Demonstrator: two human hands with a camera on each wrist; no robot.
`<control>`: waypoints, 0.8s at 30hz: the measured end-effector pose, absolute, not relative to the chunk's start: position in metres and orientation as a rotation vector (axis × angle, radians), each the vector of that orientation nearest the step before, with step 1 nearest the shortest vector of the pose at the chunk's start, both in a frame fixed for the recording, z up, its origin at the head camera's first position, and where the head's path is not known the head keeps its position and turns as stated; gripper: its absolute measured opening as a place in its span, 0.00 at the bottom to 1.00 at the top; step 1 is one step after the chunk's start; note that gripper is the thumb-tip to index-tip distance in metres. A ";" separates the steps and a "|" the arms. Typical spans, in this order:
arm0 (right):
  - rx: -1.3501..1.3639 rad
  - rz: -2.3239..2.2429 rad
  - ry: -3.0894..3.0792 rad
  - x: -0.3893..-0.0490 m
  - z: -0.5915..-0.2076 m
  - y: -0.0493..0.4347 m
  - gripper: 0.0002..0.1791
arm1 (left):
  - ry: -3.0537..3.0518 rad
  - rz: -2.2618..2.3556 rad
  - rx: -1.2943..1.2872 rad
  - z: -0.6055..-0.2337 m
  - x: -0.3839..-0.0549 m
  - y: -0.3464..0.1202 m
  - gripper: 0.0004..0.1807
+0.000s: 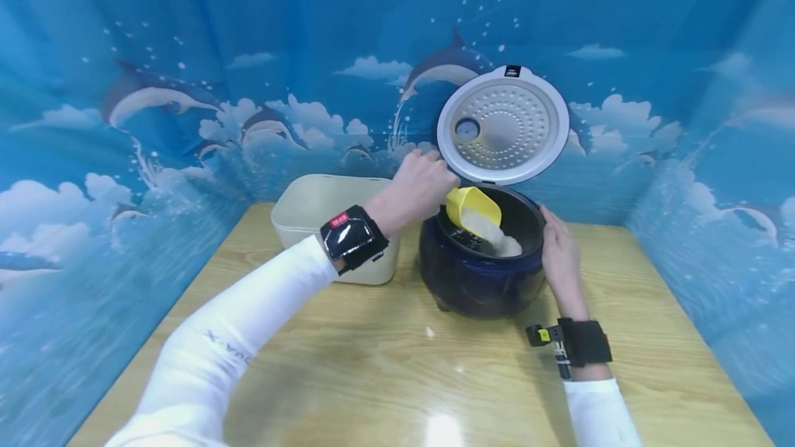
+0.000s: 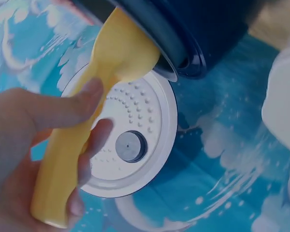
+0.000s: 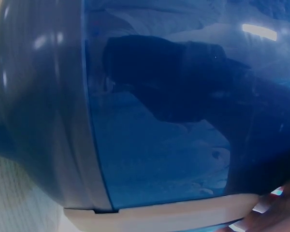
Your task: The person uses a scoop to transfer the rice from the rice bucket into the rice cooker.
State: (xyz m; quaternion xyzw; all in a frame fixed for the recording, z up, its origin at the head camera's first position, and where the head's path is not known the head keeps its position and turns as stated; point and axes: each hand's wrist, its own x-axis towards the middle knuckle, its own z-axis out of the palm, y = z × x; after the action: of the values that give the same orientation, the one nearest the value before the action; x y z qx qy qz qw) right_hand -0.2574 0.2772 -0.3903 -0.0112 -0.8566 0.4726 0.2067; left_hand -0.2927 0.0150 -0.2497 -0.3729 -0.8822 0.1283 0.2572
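My left hand grips the handle of a yellow scoop, thumb along one side and fingers round the other. The scoop tilts down over the open dark blue rice cooker. White rice lies in the scoop and slides over its lip into the dark pot, where a small heap shows. My right hand rests against the cooker's right side, fingertips at the rim. In the right wrist view, the cooker's glossy wall fills most of the picture, with part of my fingers at the lower right.
The cooker's round silver lid stands raised behind the pot. Left of the cooker is a cream rectangular bin, partly behind my left forearm. Both stand on a wooden table, with a blue dolphin-print curtain round the back and sides.
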 end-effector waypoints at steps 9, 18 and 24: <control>-0.033 1.341 -2.397 -0.259 -0.391 0.277 0.28 | -2.082 0.645 -0.895 -0.247 -0.288 0.014 0.17; -0.055 1.341 -2.415 -0.257 -0.390 0.278 0.29 | -2.503 0.259 -0.973 -0.252 -0.293 -0.001 0.18; -0.022 1.384 -2.446 -0.256 -0.389 0.282 0.30 | -2.637 0.087 -0.948 -0.260 -0.300 -0.021 0.18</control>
State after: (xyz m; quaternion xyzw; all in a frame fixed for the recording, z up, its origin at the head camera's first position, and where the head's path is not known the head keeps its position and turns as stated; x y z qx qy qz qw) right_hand -0.2560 0.2824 -0.3890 -0.0076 -0.8583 0.4858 0.1649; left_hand -0.2999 -0.0208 -0.2599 -0.3334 -0.9272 0.0305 0.1681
